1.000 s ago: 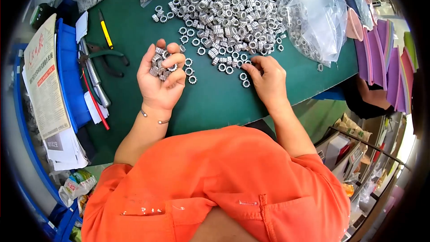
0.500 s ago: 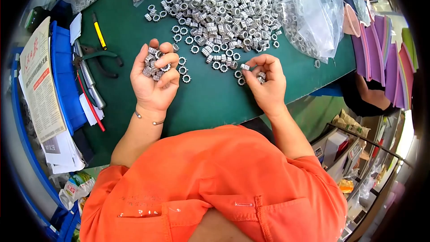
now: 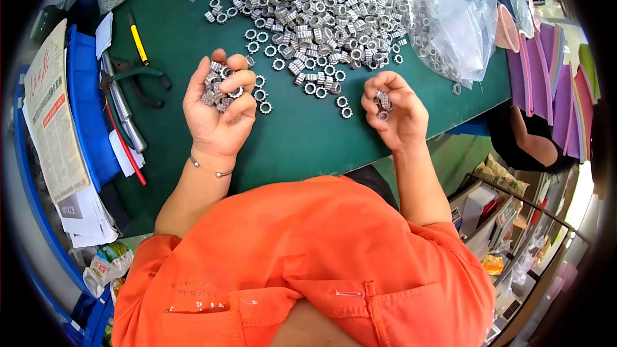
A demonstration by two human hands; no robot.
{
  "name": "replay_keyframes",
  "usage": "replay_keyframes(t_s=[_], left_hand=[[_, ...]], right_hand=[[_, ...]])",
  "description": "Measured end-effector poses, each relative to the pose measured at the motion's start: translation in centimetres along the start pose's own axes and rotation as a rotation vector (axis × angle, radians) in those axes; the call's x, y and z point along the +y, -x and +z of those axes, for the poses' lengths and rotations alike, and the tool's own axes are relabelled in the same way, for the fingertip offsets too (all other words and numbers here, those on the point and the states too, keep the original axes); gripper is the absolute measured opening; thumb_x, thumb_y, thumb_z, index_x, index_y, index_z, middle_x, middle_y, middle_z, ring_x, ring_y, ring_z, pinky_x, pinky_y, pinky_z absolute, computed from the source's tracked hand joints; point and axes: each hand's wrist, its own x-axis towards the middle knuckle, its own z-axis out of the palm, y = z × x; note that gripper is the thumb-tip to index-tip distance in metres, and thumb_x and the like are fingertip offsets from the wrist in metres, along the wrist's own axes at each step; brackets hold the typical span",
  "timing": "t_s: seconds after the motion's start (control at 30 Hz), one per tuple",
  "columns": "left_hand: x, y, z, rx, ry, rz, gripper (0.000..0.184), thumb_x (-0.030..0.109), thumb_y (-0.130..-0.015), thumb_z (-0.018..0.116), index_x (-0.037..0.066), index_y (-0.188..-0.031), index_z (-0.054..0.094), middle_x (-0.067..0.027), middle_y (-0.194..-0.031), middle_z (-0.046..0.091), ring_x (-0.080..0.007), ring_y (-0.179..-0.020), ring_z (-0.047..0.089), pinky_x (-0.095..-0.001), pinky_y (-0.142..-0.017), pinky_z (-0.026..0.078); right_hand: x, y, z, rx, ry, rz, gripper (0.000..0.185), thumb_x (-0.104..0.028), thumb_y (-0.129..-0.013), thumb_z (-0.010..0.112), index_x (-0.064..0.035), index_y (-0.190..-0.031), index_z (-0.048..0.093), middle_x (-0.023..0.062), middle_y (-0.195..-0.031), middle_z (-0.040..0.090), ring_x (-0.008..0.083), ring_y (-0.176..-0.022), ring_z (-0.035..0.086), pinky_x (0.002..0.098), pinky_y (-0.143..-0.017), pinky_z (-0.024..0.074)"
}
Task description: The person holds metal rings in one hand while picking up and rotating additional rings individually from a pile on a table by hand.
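Note:
Several small toothed metal rings (image 3: pixel 218 87) are cupped in my left hand (image 3: pixel 220 115), palm up, with the fingers curled round them. My right hand (image 3: pixel 400 112) is turned partly palm up, its fingers curled about a few more rings (image 3: pixel 384 104). A large pile of the same metal rings (image 3: pixel 321 13) covers the far middle of the green table (image 3: pixel 302 144). Loose rings lie along the pile's near edge, between my hands. Two rings (image 3: pixel 344 107) lie on the table just left of my right hand.
Plastic bags of rings (image 3: pixel 450 26) stand at the back right, others at the back left. A yellow pen (image 3: pixel 138 42), pliers (image 3: pixel 138 80), a metal tool, a blue bin (image 3: pixel 90 103) and a newspaper (image 3: pixel 54 115) are at left. Another person's arm (image 3: pixel 533 141) shows at right.
My right hand has lifted off the loose rings at the pile's edge and moved right and back, its fingers curling round a few rings. My left hand still holds its handful.

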Motion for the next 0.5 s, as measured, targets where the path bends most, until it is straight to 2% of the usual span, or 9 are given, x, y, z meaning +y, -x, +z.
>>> replay_keyframes(t_s=[0.03,0.07,0.13,0.17,0.3,0.43,0.5], left_hand=[[0.0,0.0,0.0,0.002,0.000,0.005,0.019,0.019,-0.090,0.047,0.003,-0.095,0.055,-0.0058,-0.089,0.045,-0.0109,-0.069,0.046,-0.0213,-0.038,0.031],[0.0,0.0,0.0,0.002,-0.002,0.009,0.019,0.019,-0.090,0.047,0.003,-0.095,0.055,-0.0058,-0.089,0.045,-0.0109,-0.069,0.046,-0.0213,-0.038,0.031],[0.0,0.0,0.0,-0.004,-0.001,-0.002,0.019,0.019,-0.090,0.047,0.003,-0.095,0.055,-0.0059,-0.089,0.045,-0.0109,-0.069,0.047,-0.0212,-0.038,0.030],[-0.1,0.0,0.0,-0.002,-0.003,-0.003,0.019,0.019,-0.090,0.047,0.003,-0.095,0.055,-0.0059,-0.089,0.045,-0.0109,-0.069,0.047,-0.0212,-0.038,0.030],[0.0,0.0,0.0,0.001,-0.003,0.006,0.020,0.020,-0.090,0.047,0.003,-0.096,0.055,-0.0062,-0.089,0.046,-0.0109,-0.070,0.047,-0.0212,-0.037,0.030],[0.0,0.0,-0.1,-0.002,-0.002,0.000,0.020,0.020,-0.090,0.046,0.002,-0.096,0.055,-0.0068,-0.090,0.046,-0.0110,-0.070,0.047,-0.0211,-0.037,0.030],[0.1,0.0,-0.2,0.006,0.006,-0.005,0.020,0.021,-0.090,0.047,0.004,-0.096,0.056,-0.0076,-0.091,0.047,-0.0115,-0.070,0.047,-0.0211,-0.037,0.031]], right_hand=[[0.2,-0.4,-0.5,0.064,0.227,0.004,0.015,0.005,-0.076,0.052,0.0012,-0.090,0.057,0.0051,-0.068,0.052,0.0111,-0.054,0.048,0.0180,-0.037,0.0272],[0.4,-0.7,0.0,0.211,0.640,0.034,0.012,0.002,-0.075,0.057,0.0004,-0.087,0.060,0.0064,-0.067,0.054,0.0156,-0.055,0.051,0.0242,-0.040,0.0344],[2.2,-1.9,0.2,0.113,1.521,-0.713,0.012,-0.002,-0.075,0.062,-0.0009,-0.087,0.062,0.0086,-0.069,0.056,0.0199,-0.059,0.054,0.0301,-0.049,0.0423],[2.3,-2.1,0.8,0.102,1.573,-0.757,0.015,-0.002,-0.075,0.064,-0.0031,-0.090,0.063,0.0116,-0.071,0.056,0.0254,-0.062,0.055,0.0328,-0.058,0.0448],[2.5,-2.2,1.0,0.004,1.653,-0.743,0.019,0.000,-0.073,0.064,-0.0035,-0.092,0.061,0.0113,-0.072,0.054,0.0285,-0.065,0.054,0.0342,-0.057,0.0453],[2.0,-1.1,1.1,0.035,1.672,-0.606,0.023,0.002,-0.071,0.065,-0.0042,-0.093,0.060,0.0109,-0.074,0.055,0.0261,-0.066,0.056,0.0322,-0.059,0.0459],[2.3,-0.8,1.3,0.133,1.496,-0.570,0.024,0.002,-0.070,0.067,-0.0044,-0.092,0.062,0.0094,-0.077,0.058,0.0214,-0.068,0.058,0.0288,-0.061,0.0465]])
